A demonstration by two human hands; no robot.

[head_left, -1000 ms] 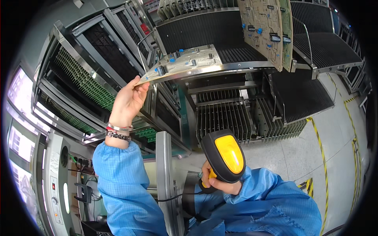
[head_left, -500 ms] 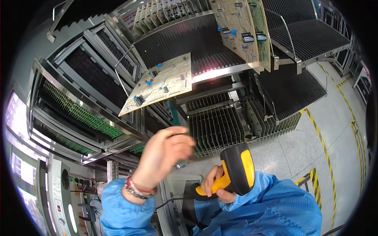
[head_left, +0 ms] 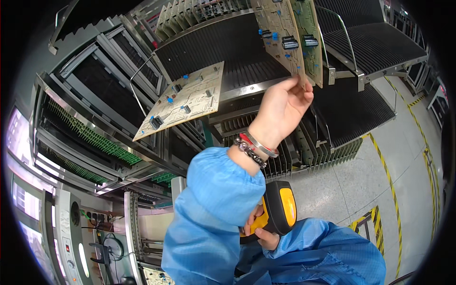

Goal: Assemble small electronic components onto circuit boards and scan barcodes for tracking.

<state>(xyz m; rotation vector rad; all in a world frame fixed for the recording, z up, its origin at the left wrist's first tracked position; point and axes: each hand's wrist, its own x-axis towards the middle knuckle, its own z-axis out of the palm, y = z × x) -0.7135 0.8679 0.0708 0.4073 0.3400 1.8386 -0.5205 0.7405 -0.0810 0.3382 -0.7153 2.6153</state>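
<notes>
My left hand (head_left: pixel 285 107) reaches up and across my body, its thumb and fingers closed around the lower front corner of a tan circuit board (head_left: pixel 280 35). That board stands upright in the black ribbed rack (head_left: pixel 209 45), with blue and black components on its face. Just right of it stands a second, greenish board (head_left: pixel 308 42). Low in front of me, my right hand (head_left: pixel 266 237) grips a yellow and black handheld barcode scanner (head_left: pixel 280 209); my left sleeve partly hides that hand. Another circuit board (head_left: pixel 185 102) lies tilted at the rack's left, components facing up.
More boards (head_left: pixel 190 21) stand in a row behind the rack. Black ribbed shelves (head_left: pixel 375 40) with wire handles are at the right. Frames with green slotted strips (head_left: pixel 90 133) fill the left. Yellow-black tape (head_left: pixel 387 175) marks the floor at the right.
My left hand has moved up and right, from above the scanner to the upright board's corner, and has closed on it. The scanner stays in my right hand, slightly lower and further left.
</notes>
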